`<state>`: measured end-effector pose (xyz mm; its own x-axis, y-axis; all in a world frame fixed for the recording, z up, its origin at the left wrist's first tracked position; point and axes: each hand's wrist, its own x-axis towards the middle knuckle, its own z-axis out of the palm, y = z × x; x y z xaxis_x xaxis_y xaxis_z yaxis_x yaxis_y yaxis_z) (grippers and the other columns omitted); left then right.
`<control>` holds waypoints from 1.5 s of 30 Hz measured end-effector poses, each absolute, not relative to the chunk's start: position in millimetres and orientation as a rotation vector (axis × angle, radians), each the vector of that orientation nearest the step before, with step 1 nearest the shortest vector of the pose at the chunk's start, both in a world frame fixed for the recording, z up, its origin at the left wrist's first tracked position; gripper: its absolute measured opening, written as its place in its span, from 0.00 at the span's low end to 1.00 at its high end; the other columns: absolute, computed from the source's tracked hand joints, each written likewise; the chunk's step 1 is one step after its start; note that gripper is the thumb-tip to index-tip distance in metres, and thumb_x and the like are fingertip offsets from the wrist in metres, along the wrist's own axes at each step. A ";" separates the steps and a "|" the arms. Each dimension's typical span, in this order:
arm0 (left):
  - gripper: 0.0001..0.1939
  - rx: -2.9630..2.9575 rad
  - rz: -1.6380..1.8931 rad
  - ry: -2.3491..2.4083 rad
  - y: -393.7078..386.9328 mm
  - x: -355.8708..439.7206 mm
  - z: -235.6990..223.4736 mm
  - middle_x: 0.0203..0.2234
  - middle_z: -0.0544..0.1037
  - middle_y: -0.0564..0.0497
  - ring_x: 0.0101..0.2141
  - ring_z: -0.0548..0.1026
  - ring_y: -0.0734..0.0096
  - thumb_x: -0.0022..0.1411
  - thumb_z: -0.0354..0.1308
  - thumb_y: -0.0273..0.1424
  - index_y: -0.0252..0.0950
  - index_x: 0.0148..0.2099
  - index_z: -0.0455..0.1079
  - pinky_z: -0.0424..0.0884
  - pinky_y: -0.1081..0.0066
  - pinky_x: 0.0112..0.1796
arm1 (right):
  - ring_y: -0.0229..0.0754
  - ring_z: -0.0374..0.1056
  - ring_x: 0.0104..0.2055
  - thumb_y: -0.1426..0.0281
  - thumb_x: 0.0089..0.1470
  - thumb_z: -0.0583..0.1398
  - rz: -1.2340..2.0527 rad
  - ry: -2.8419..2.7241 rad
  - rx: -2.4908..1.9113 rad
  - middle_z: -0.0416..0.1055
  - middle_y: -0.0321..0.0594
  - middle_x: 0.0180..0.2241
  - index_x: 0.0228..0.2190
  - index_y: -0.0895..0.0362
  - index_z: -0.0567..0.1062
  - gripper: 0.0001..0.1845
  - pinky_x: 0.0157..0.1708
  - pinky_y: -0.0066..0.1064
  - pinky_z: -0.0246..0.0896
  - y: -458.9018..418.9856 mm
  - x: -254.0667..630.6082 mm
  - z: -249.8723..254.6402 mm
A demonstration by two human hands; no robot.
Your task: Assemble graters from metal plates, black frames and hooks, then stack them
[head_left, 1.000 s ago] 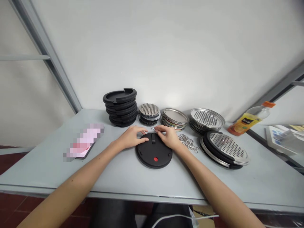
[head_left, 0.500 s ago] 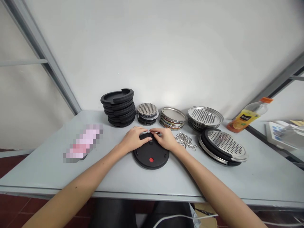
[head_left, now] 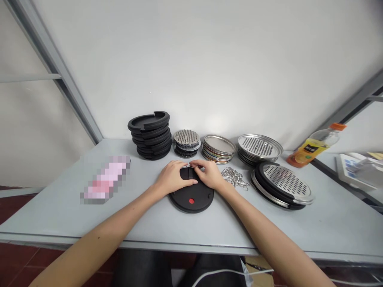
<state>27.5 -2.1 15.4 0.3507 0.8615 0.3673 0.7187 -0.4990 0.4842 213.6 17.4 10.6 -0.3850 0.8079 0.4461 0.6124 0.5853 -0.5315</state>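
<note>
A black round base (head_left: pixel 194 206) with a red dot lies flat on the table in front of me. My left hand (head_left: pixel 172 177) rests on its far left side, its thumb stretched across the upper face and its fingertips at the far edge. On the other side, my right hand (head_left: pixel 208 173) has bent fingers and thumb closing at that same edge. Between the two hands' fingertips a small silver metal piece (head_left: pixel 189 166) shows, mostly covered. Just right of my right hand is a pile of small metal chains (head_left: pixel 235 177).
Behind stand a stack of black rings (head_left: pixel 152 137), small grater discs (head_left: pixel 187 137), metal lids (head_left: pixel 219 144) and larger grater plates (head_left: pixel 259 146). To the right are a black-rimmed grater assembly (head_left: pixel 284 183) and an orange drink bottle (head_left: pixel 314 147). A blurred pink item (head_left: pixel 106 179) lies left.
My left thumb has slid right and slightly down over the black base. Both hands stay at its far edge, and the view has shifted slightly.
</note>
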 end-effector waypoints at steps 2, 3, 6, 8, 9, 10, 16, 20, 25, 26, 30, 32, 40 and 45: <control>0.33 2.366 0.855 1.432 -1.4 27.0 14.2 0.46 0.76 0.43 0.47 0.72 0.51 0.47 0.67 0.48 0.35 0.51 0.72 0.69 0.56 0.49 | 0.44 0.75 0.38 0.73 0.56 0.55 0.360 -2.126 -1.120 0.79 0.37 0.37 0.40 0.53 0.78 0.14 0.40 0.32 0.66 18.6 213.3 9.6; 0.33 2.360 0.852 1.438 -0.6 26.5 13.3 0.46 0.76 0.43 0.47 0.72 0.51 0.47 0.67 0.48 0.34 0.51 0.71 0.69 0.56 0.49 | 0.44 0.75 0.38 0.73 0.56 0.55 0.355 -2.124 -1.113 0.79 0.37 0.37 0.40 0.53 0.78 0.14 0.40 0.32 0.66 19.6 213.1 9.0; 0.32 2.354 0.867 1.430 3.9 23.9 10.7 0.48 0.76 0.43 0.48 0.72 0.52 0.48 0.66 0.48 0.34 0.52 0.71 0.68 0.57 0.50 | 0.44 0.75 0.39 0.72 0.57 0.54 0.334 -2.117 -1.092 0.79 0.38 0.38 0.41 0.53 0.78 0.14 0.41 0.32 0.66 23.8 211.8 7.7; 0.32 2.358 0.890 1.395 8.1 21.2 10.0 0.48 0.76 0.43 0.49 0.72 0.52 0.48 0.66 0.48 0.35 0.51 0.72 0.67 0.57 0.51 | 0.44 0.75 0.40 0.72 0.58 0.54 0.324 -2.120 -1.092 0.79 0.39 0.39 0.41 0.53 0.77 0.14 0.41 0.32 0.66 26.5 210.6 7.6; 0.31 2.361 0.900 1.374 10.3 19.9 10.1 0.48 0.76 0.44 0.49 0.72 0.53 0.48 0.66 0.48 0.35 0.51 0.72 0.67 0.58 0.51 | 0.44 0.75 0.40 0.72 0.58 0.54 0.321 -2.119 -1.096 0.79 0.39 0.40 0.42 0.53 0.77 0.14 0.41 0.32 0.66 27.5 209.9 7.6; 0.31 2.366 0.907 1.354 12.4 18.6 10.5 0.47 0.77 0.44 0.49 0.73 0.54 0.48 0.67 0.48 0.35 0.51 0.72 0.68 0.59 0.51 | 0.44 0.75 0.40 0.72 0.58 0.54 0.320 -2.117 -1.100 0.79 0.39 0.40 0.42 0.53 0.77 0.14 0.42 0.32 0.66 28.1 209.3 7.7; 0.31 2.379 0.919 1.336 20.8 14.9 14.1 0.44 0.78 0.45 0.47 0.74 0.55 0.45 0.68 0.49 0.37 0.48 0.74 0.69 0.60 0.49 | 0.44 0.75 0.39 0.72 0.58 0.54 0.307 -2.115 -1.114 0.79 0.38 0.40 0.42 0.52 0.77 0.14 0.40 0.32 0.66 27.9 207.4 6.6; 0.31 2.367 0.904 1.355 22.0 14.3 13.4 0.44 0.78 0.46 0.47 0.74 0.55 0.44 0.67 0.50 0.37 0.47 0.74 0.69 0.60 0.49 | 0.44 0.75 0.38 0.72 0.57 0.55 0.317 -2.143 -1.143 0.79 0.38 0.38 0.42 0.51 0.78 0.14 0.40 0.32 0.67 27.8 208.8 7.8; 0.30 2.366 0.902 1.369 20.6 14.1 12.5 0.44 0.78 0.46 0.46 0.74 0.54 0.45 0.67 0.49 0.37 0.47 0.74 0.69 0.59 0.49 | 0.45 0.75 0.37 0.73 0.56 0.56 0.274 -2.206 -1.178 0.79 0.37 0.37 0.43 0.50 0.78 0.16 0.38 0.31 0.66 24.5 210.8 12.3; 0.30 2.362 0.901 1.370 20.3 14.2 12.5 0.44 0.78 0.46 0.46 0.74 0.54 0.45 0.68 0.49 0.37 0.47 0.74 0.69 0.59 0.49 | 0.45 0.75 0.37 0.74 0.56 0.56 0.262 -2.205 -1.193 0.79 0.37 0.37 0.43 0.50 0.78 0.16 0.37 0.31 0.66 23.8 210.9 12.7; 0.29 2.333 0.894 1.381 20.5 14.7 12.1 0.43 0.79 0.46 0.45 0.74 0.55 0.44 0.68 0.49 0.39 0.46 0.75 0.69 0.58 0.48 | 0.45 0.74 0.36 0.75 0.55 0.56 0.234 -2.195 -1.234 0.79 0.38 0.37 0.43 0.49 0.79 0.17 0.37 0.32 0.65 22.8 210.7 11.6; 0.30 2.328 0.887 1.377 21.3 14.7 11.0 0.43 0.79 0.46 0.45 0.74 0.54 0.43 0.68 0.50 0.39 0.46 0.75 0.69 0.58 0.48 | 0.45 0.73 0.38 0.75 0.55 0.56 0.219 -2.201 -1.210 0.79 0.38 0.38 0.42 0.50 0.79 0.17 0.39 0.33 0.65 23.5 211.0 10.3; 0.27 2.398 0.890 1.364 20.5 14.3 13.1 0.46 0.76 0.45 0.48 0.73 0.56 0.54 0.61 0.49 0.37 0.50 0.72 0.68 0.60 0.51 | 0.45 0.70 0.42 0.79 0.53 0.56 0.255 -2.178 -1.081 0.77 0.40 0.40 0.40 0.53 0.79 0.16 0.44 0.36 0.63 27.4 212.5 5.8; 0.23 2.469 0.845 1.339 18.8 23.2 17.9 0.47 0.76 0.44 0.48 0.73 0.56 0.56 0.60 0.43 0.36 0.51 0.71 0.68 0.60 0.51 | 0.45 0.71 0.39 0.75 0.55 0.57 0.273 -2.082 -1.156 0.78 0.40 0.37 0.40 0.53 0.78 0.14 0.42 0.34 0.64 26.2 212.0 3.8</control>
<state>23.2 18.8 17.9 0.4233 0.8200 0.3853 0.7008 -0.5659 0.4343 212.0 26.2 3.8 -0.3320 0.8043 0.4928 0.6498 0.5737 -0.4985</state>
